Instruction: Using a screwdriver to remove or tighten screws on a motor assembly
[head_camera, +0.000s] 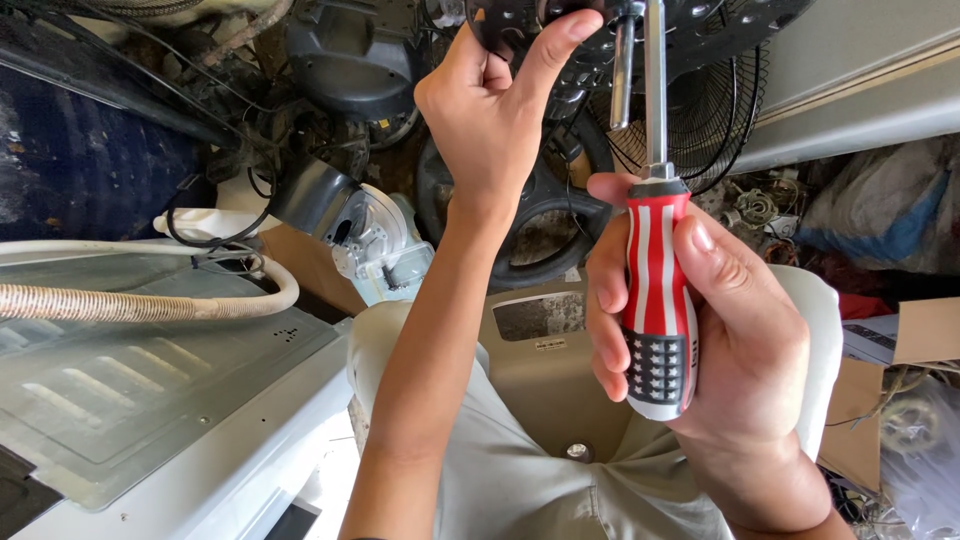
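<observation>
Head view: my right hand (720, 330) was wrapped tight round the screwdriver (657, 300), fist closed on its red-and-white striped handle, shaft pointing straight up into the black perforated part (700, 25) at the top edge. My left hand (495, 105) was raised beside it, fingers (560, 40) curled closed on that part's rim. A steel pin (622, 75) hung just left of the shaft. Wire fan guard (710, 115) sat behind, tyre (540, 225) below it. Corrugated hose (130, 300) lay across the white metal panel (150, 400), lower left.
</observation>
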